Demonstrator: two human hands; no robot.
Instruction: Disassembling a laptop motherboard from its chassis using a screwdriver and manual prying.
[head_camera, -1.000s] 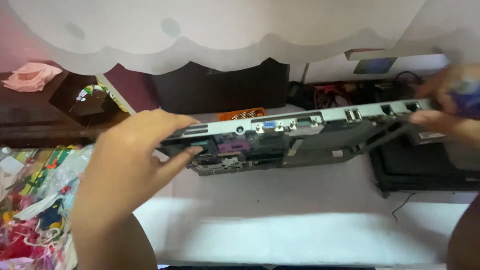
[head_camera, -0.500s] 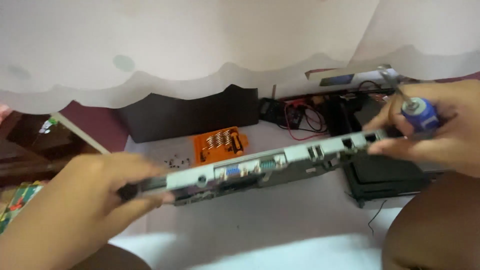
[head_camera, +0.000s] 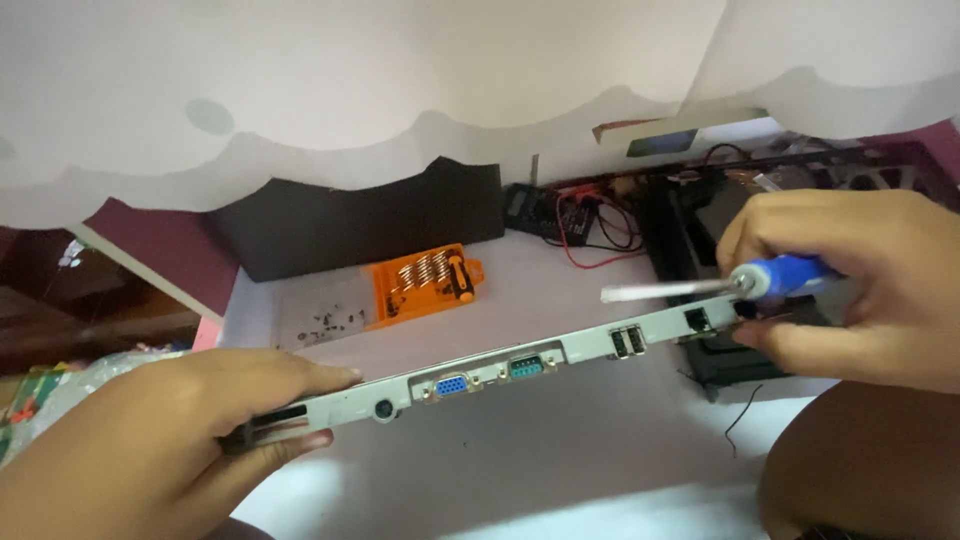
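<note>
Both hands were bare: no gloves, rings, watch or bands were visible. The left hand (head_camera: 150, 440) showed unsleeved wrist and forearm to the frame's lower edge. The right hand (head_camera: 850, 290) was likewise uncovered, with short, unpainted fingernails. A bare rounded limb appeared directly below the right hand.

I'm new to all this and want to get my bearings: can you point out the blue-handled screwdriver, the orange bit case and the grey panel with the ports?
blue-handled screwdriver (head_camera: 790, 275), head view, on its blue handle.
orange bit case (head_camera: 420, 288), head view, on its middle.
grey panel (head_camera: 580, 350), head view, on its bare edge between ports.
</note>
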